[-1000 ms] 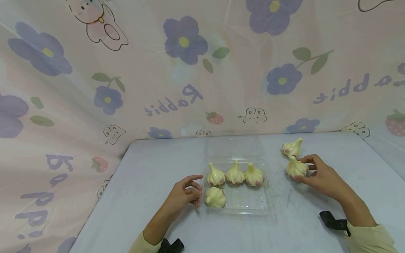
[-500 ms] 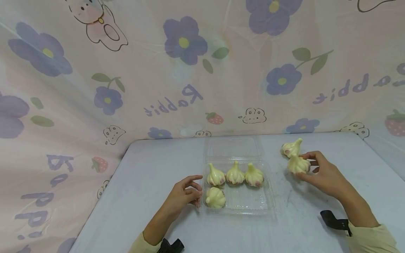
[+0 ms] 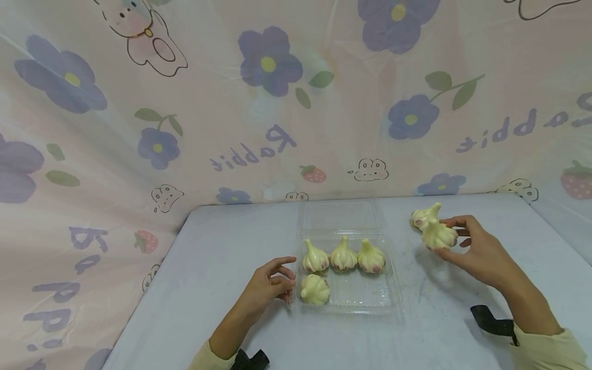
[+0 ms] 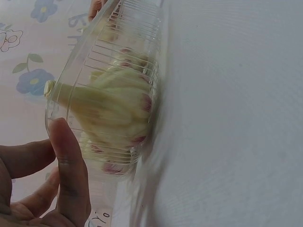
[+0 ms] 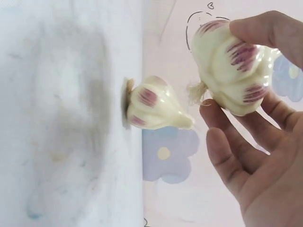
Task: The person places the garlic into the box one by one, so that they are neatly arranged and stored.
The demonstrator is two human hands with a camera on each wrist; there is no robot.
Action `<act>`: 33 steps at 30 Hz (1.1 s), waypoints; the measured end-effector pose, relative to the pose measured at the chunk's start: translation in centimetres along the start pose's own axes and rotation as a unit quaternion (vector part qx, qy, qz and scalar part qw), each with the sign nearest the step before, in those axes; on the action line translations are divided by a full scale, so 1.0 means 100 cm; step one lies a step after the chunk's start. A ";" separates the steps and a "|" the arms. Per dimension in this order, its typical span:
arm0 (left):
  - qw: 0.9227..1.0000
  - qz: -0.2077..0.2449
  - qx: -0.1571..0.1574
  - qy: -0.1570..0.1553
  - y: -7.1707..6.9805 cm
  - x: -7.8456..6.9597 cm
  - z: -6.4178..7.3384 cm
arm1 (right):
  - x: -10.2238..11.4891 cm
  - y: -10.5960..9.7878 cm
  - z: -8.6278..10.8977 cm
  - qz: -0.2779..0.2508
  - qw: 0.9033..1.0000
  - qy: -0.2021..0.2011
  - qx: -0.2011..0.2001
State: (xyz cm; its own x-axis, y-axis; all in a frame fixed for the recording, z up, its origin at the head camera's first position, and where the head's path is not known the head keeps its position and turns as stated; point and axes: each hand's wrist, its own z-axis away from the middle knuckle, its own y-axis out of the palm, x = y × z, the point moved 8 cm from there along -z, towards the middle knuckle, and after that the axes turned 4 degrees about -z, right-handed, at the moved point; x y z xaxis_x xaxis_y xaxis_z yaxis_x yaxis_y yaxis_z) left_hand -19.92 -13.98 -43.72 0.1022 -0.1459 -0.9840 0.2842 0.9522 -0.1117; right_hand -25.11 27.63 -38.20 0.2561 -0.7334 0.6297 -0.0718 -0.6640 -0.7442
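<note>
**Above the worktop [image 3: 231,231], holding a garlic [image 3: 438,236] in the right grip [image 3: 483,257]**

Working before a pale cloth [image 3: 199,118] printed with purple flowers, strawberries and mirrored lettering. Stretching both arms over the white worktop. Facing a clear box [image 3: 363,295] with its lid [image 3: 342,216] folded back on the far side. Resting the left grip [image 3: 270,281] at the box's left edge, released and slack-fingered, seeming to touch the rim with one fingertip. Curling the right grip's thumb and fingers round the garlic, off the worktop, right of the box and well apart from it. Wearing a black mount [image 3: 492,322] at the right wrist. Facing a second garlic [image 5: 158,104] on the worktop near the held one, and four more [image 3: 343,255] in the box: three along the far row, one at near left. Pointing the held garlic's root tuft [image 5: 196,92] toward the worktop.
</note>
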 end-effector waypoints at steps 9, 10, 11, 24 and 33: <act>1.000 -0.006 -0.004 0.000 -0.001 0.003 -0.003 | 0.010 -0.010 0.004 -0.012 1.000 -0.022 -0.019; 1.000 -0.005 -0.005 0.000 -0.001 0.003 -0.003 | 0.011 -0.010 0.004 -0.012 1.000 -0.022 -0.019; 1.000 -0.004 -0.004 0.000 -0.001 0.004 -0.003 | 0.011 -0.011 0.004 -0.012 0.999 -0.023 -0.019; 1.000 0.001 -0.002 0.000 0.000 0.005 -0.002 | 0.013 -0.009 0.005 -0.006 1.000 -0.014 -0.012; 1.000 -0.002 -0.001 0.000 0.000 0.003 -0.003 | 0.018 -0.007 0.003 -0.009 1.000 -0.008 0.003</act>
State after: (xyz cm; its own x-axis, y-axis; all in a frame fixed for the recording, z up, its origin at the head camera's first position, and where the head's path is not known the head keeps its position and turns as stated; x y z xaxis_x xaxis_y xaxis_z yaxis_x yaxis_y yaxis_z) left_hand -20.17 -13.97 -44.01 0.1017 -0.1492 -0.9836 0.2826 0.9523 -0.1153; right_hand -24.34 26.82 -36.59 0.2722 -0.7193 0.6391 -0.0618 -0.6759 -0.7344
